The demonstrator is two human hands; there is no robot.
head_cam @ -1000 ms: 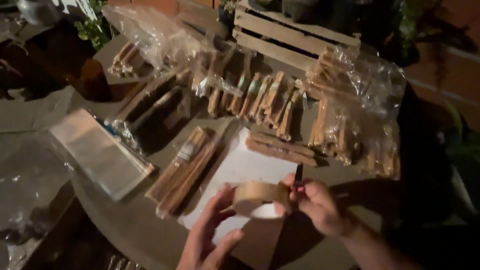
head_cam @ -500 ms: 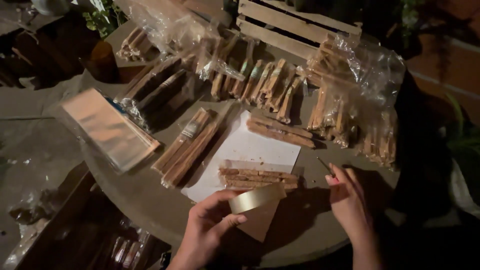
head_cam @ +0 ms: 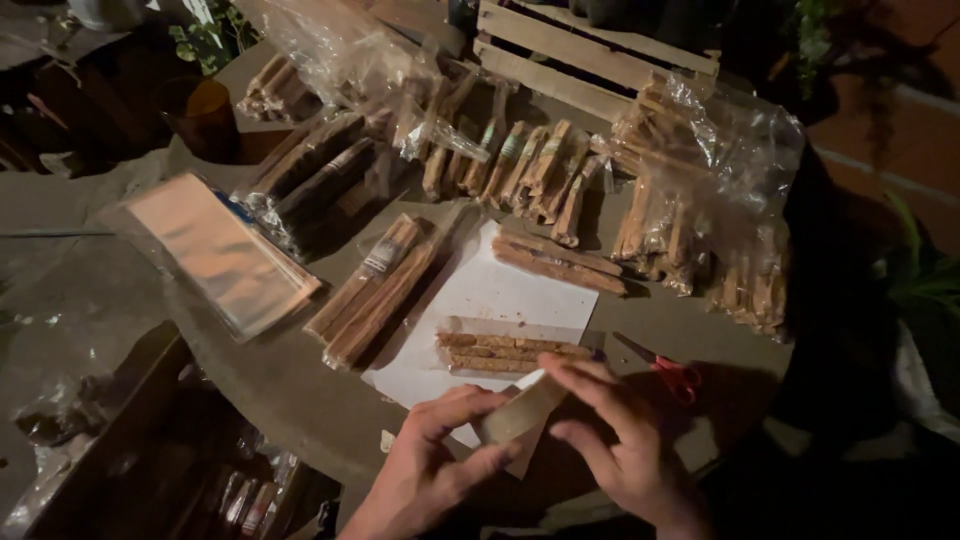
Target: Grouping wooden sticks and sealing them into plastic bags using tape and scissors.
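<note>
Near table edge: right hand (head_cam: 625,440) now joins left hand (head_cam: 430,470) | both pinch tape roll (head_cam: 520,412) between fingertips | scissors (head_cam: 662,364) lie just beyond, released

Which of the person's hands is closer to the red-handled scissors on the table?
The right hand. It sits just below and left of the scissors, apart from them. The left hand is farther left, holding the tape roll with the right.
</note>
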